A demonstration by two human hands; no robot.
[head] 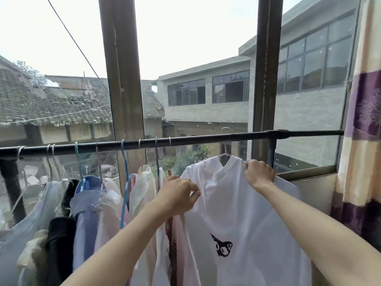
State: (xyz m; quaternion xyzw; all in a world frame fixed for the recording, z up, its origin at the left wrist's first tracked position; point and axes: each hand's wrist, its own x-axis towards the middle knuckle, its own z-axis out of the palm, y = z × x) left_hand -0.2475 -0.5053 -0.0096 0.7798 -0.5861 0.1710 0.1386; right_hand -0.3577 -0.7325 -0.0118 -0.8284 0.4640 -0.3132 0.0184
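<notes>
Left grip [177, 196], right grip [258, 173], white shirt [237, 213] (held)

Both bare arms reach up and forward. The left hand [177, 196] shows its back, and its fingers are curled. Its fingertips [194, 194] pinch a fold of the white cloth shirt with a small black picture [237, 213]. The wrist sits just below and left of this grip, and the left arm [123, 236] runs down and away from it. The right hand [258, 174] is higher than the left grip and to its right. Its fingers curl over the shirt's shoulder edge and hold it, knuckles up. The right arm [319, 219] stretches down and to the right of that grip.
</notes>
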